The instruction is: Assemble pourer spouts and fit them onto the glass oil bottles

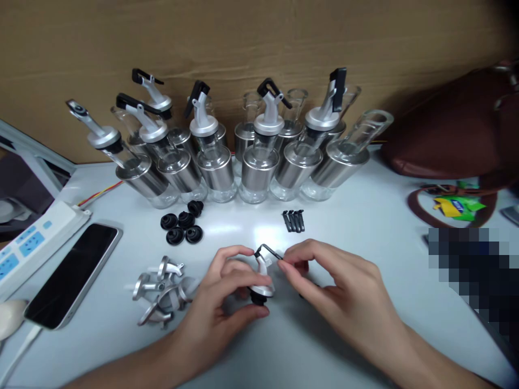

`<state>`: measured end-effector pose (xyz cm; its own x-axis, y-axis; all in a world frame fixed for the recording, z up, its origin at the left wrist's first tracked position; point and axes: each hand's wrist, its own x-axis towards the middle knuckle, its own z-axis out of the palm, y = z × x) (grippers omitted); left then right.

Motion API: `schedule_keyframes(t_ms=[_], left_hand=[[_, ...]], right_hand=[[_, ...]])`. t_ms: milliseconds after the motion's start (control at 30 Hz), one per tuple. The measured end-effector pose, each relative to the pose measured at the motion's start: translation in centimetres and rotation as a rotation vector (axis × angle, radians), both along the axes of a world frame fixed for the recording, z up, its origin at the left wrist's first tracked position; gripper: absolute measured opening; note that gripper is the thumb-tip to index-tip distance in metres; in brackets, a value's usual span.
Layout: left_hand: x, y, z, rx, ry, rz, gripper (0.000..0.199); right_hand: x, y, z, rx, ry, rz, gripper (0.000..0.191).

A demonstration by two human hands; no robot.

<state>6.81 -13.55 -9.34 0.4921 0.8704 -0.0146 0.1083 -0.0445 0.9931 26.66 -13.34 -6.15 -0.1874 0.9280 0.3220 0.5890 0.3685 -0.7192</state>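
My left hand (231,286) is closed around a silver pour spout (263,270) with a black ribbed stopper (259,297) at its base. A thin black lever (268,248) sits at the top of the spout, and my left index finger touches its left end. Thumb and index finger of my right hand (336,286) pinch the lever's right end. Behind my hands, several black levers (293,221) lie in a row, and several black rubber stoppers (182,221) sit in a cluster. Loose silver spouts (162,292) lie to the left of my left hand.
Glass bottles with metal sleeves (259,167) stand along the cardboard (259,43), some topped with spouts. To the left are a phone (75,275) and a power strip (36,243). A brown bag (450,129) and a green-yellow packet (458,208) lie at the right.
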Motion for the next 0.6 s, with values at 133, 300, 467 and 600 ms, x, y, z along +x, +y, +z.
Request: schedule_keyframes(t_ms=[133,300,467,600], left_hand=[[-0.07,0.03,0.05,0.037,0.039,-0.009,0.034],[-0.06,-0.03,0.27,0.101,0.066,-0.019,0.035],[-0.07,-0.17,0.32,0.134,0.066,-0.024,0.035],[-0.39,-0.08,0.08,0.131,0.086,-0.014,0.034]], right_hand=[[0.07,0.01,-0.01,0.002,-0.017,0.031,0.013],[0.07,-0.13,-0.23,-0.017,0.01,0.103,0.012],[0.1,-0.08,-0.41,-0.031,0.03,0.147,0.013],[0.13,-0.05,-0.19,-0.042,0.043,0.151,0.013]])
